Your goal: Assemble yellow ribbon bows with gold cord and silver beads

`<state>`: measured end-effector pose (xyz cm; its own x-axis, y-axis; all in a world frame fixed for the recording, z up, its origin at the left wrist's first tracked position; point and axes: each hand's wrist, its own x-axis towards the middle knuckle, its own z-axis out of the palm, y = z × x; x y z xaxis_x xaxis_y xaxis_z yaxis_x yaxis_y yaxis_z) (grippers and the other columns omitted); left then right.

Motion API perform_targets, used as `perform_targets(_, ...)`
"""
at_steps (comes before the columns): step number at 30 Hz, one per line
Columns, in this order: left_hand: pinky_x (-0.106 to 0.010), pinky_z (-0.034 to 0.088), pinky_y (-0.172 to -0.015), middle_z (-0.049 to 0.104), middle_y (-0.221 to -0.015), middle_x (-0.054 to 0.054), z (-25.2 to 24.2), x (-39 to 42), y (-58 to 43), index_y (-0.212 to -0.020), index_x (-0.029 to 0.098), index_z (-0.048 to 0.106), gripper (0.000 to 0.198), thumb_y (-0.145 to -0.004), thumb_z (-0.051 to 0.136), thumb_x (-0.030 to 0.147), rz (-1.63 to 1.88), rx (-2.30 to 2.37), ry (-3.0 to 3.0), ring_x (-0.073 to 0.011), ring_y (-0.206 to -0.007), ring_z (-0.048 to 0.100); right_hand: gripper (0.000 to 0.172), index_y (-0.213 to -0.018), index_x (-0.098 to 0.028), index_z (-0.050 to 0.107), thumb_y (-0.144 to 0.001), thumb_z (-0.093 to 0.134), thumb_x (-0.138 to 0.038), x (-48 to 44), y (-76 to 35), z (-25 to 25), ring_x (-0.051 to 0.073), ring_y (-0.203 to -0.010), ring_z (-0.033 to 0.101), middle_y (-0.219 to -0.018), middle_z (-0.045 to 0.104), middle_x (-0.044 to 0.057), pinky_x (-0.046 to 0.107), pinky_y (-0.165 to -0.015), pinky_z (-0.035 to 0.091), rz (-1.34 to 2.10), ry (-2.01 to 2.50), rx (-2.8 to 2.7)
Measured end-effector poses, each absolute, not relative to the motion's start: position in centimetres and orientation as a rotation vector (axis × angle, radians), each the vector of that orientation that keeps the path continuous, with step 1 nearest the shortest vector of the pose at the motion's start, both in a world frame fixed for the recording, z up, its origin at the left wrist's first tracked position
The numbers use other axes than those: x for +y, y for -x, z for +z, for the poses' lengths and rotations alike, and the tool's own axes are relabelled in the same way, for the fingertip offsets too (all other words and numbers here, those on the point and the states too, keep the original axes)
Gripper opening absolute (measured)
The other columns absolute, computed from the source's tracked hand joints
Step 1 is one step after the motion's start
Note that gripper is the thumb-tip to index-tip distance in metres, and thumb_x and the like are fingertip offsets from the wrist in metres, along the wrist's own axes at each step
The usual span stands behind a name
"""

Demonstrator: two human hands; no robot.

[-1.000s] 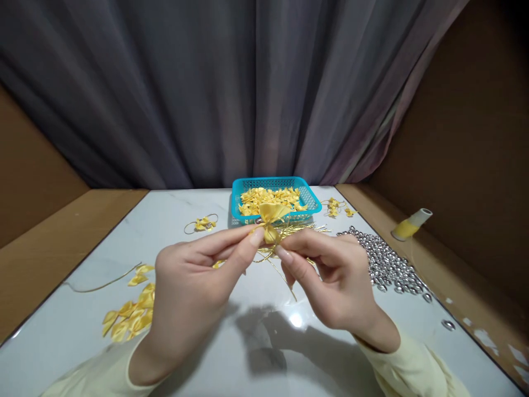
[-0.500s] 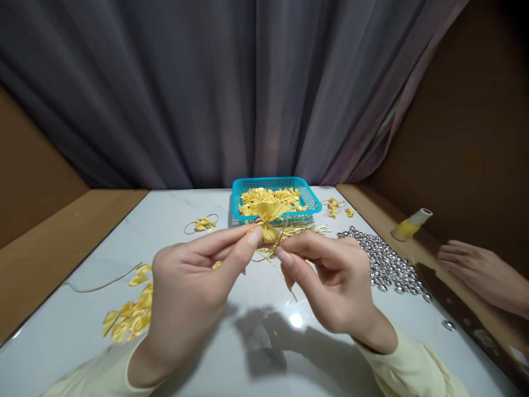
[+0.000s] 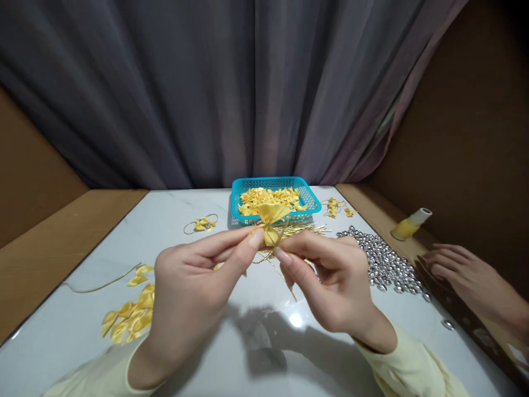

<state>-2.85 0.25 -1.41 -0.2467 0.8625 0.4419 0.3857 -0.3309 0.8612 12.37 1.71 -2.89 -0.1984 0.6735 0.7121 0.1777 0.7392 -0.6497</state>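
Note:
Between my hands, above the middle of the table, is a yellow satin bow [image 3: 271, 216]. My left hand [image 3: 202, 286] pinches its left side between thumb and fingers. My right hand [image 3: 330, 281] is closed in a pinch at the bow's right, on a thin gold cord [image 3: 266, 257]. A bunch of gold cords [image 3: 306, 228] lies behind my fingers, partly covered. Beyond it, a blue basket [image 3: 317, 207] holds many yellow bows [image 3: 270, 197]. Several more yellow bows [image 3: 132, 317] lie in a heap left of my left hand, which partly hides them.
Many silver oval beads [image 3: 388, 262] spread at the right, with one stray bead [image 3: 448, 325] nearer. Bows tied on cord [image 3: 205, 223] lie at the back left, others [image 3: 333, 207] at the back right. A yellow-and-white tube [image 3: 412, 224] and another person's hand [image 3: 467, 275] are at the right edge.
My hands have barely moved; the bow has turned slightly and sits a little further right. The other person's hand has shifted left and its fingers have spread somewhat.

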Motion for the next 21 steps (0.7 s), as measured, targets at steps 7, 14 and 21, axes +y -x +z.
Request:
perform_targets(7, -0.017, 0.048, -0.048, 0.065, -0.052, 0.008, -1.38, 0.35, 2.95, -0.066, 0.033, 0.076, 0.008, -0.073, 0.071, 0.031, 1.569, 1.500, -1.628, -0.0095, -0.050, 0.055, 0.014, -0.070, -0.014, 0.060, -0.082, 0.054, -0.010, 1.87, -12.38, -3.12, 0.006, -0.039, 0.040, -0.049, 0.051, -0.004, 0.021, -0.038, 0.030, 0.476, 0.659, -1.764)
perform_targets(14, -0.015, 0.054, -0.063, 0.073, -0.068, 0.009, -1.36, 0.18, 2.75, -0.072, 0.034, 0.077, 0.009, -0.073, 0.071, 0.027, 1.575, 1.442, -1.543, -0.0108, -0.064, 0.067, 0.014, -0.070, -0.013, 0.060, -0.082, 0.054, -0.009, 1.96, -12.13, -2.96, 0.005, -0.040, 0.038, -0.050, 0.050, -0.004, 0.019, -0.039, 0.030, 0.447, 0.647, -1.755)
perform_targets(21, -0.010, 0.054, -0.068, 0.075, -0.076, 0.011, -1.66, 0.58, 2.94, -0.072, 0.034, 0.076, 0.010, -0.075, 0.071, 0.026, 1.562, 1.379, -1.588, -0.0098, -0.075, 0.070, 0.013, -0.070, -0.010, 0.061, -0.082, 0.055, -0.008, 2.06, -12.07, -2.79, 0.004, -0.039, 0.036, -0.048, 0.050, -0.004, 0.019, -0.039, 0.028, 0.423, 0.656, -1.765)
